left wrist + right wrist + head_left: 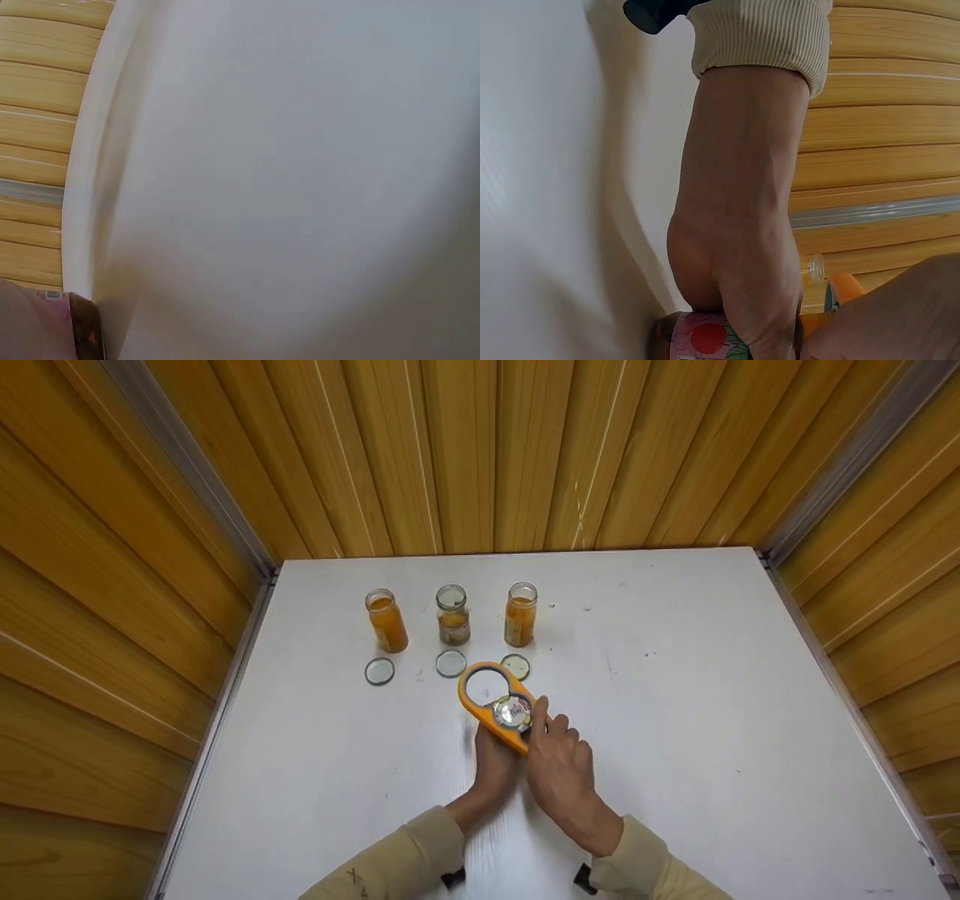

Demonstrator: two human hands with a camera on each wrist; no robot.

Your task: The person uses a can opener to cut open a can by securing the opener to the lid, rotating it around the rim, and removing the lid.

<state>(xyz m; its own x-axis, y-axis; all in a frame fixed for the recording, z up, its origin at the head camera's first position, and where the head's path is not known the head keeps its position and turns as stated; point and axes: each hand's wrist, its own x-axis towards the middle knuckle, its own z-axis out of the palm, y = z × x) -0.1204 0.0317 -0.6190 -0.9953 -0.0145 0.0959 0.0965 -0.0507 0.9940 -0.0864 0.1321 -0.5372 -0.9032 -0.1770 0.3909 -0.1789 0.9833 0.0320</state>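
Note:
An orange-and-grey jar opener (486, 715) lies over the silver lid (513, 712) of a jar in the head view. My right hand (561, 765) grips the opener's near end, its index finger stretched along it. Below, my left hand (495, 761) is wrapped round the jar (705, 337), whose pink label with a red fruit shows in the right wrist view. In the left wrist view only the jar's dark end (88, 328) and part of the left hand (34, 326) appear. The opener hides most of the jar from above.
Behind the hands stand three uncapped jars: a left one (388, 626) and a right one (520, 622) with orange contents, and a middle one (454, 626) less full. Loose lids (379, 671) lie before them on the white table (712, 697). Wood-patterned walls (525, 457) enclose it.

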